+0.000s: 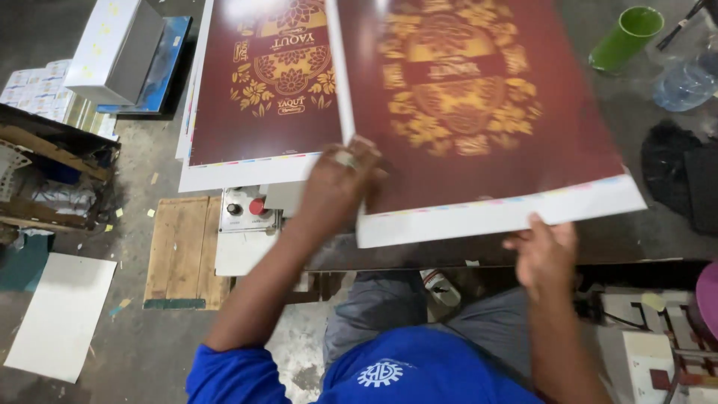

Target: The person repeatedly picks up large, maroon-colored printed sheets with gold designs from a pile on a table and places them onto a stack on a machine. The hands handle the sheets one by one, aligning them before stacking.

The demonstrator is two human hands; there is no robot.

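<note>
A: Log entry. What do the 2 hands have?

B: I see the left hand (340, 179) clamped on the near left corner of a stack of large printed sheets (479, 120), maroon with gold ornament and a white margin. Fingers lie on top, thumb presumably under; the grip looks closed on the stack's edge. The right hand (544, 254) sits under the near white margin, fingers spread and propping it from below. I judge this split hold keeps the wide, floppy sheets flat and squared.

A: Where does the stack lie?

B: Centre to right, on the dark table (479, 254), its near edge overhanging toward me. The picture is blurred there, so I cannot tell if it is lifted.

A: Surroundings?

B: 1 second pile of the same print (262, 97) lies just to the left, touching or overlapped at the seam. A green cup (627, 37) and a clear plastic bottle (684, 84) stand far right, apart from the sheets. A control box with a red button (249, 209) sits near the left hand, below the pile. A wooden pallet (183, 251) and a white board (63, 314) lie on the floor, left.
</note>
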